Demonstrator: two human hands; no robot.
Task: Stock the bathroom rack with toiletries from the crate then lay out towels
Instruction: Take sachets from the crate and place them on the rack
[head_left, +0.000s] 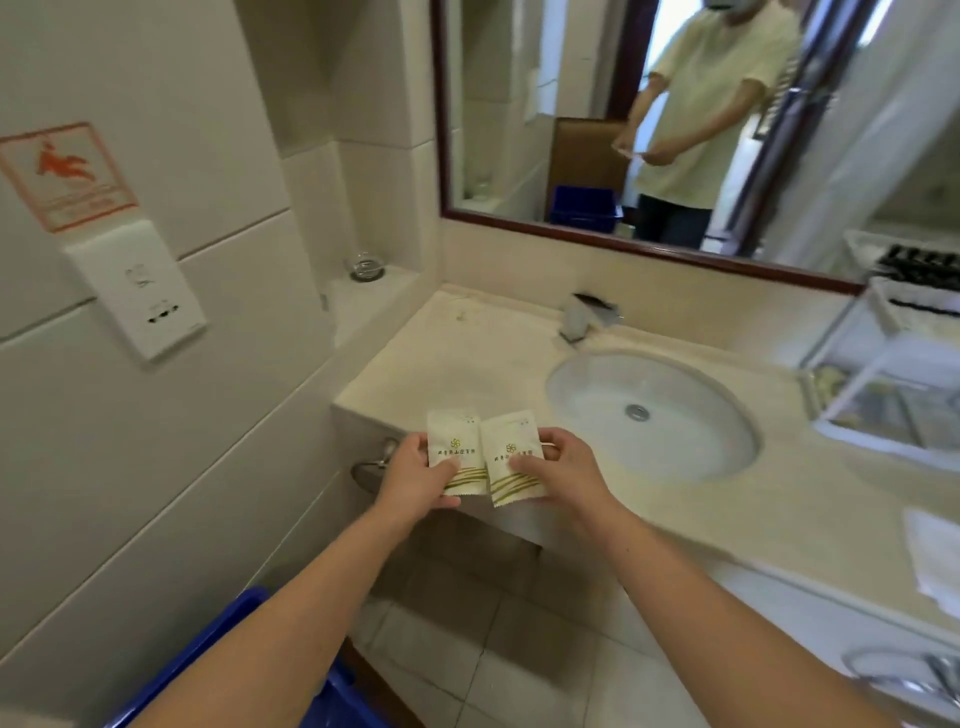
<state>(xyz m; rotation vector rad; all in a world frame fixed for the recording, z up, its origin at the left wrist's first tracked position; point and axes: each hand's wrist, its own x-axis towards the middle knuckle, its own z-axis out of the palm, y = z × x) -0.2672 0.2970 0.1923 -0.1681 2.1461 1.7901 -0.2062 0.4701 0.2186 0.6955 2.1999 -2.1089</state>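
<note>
1. Left hand (415, 470): thumb pressed on the front of a white rectangular paper sachet with green stripes and a gold emblem (454, 441), fingers behind it, pinching its lower left part.
2. Right hand (563, 465): pinches a second, matching white striped sachet (511, 457) in the same way, at its right edge.
3. Both sachets: held upright side by side, inner edges meeting, above the front left corner of the beige stone counter (467, 358).
4. White oval basin (649, 410): set in the counter, right of the hands.
5. Clear-sided tiered rack (883, 374): on the counter at far right.
6. Blue plastic crate (228, 639): lower left, beneath the left forearm.
</note>
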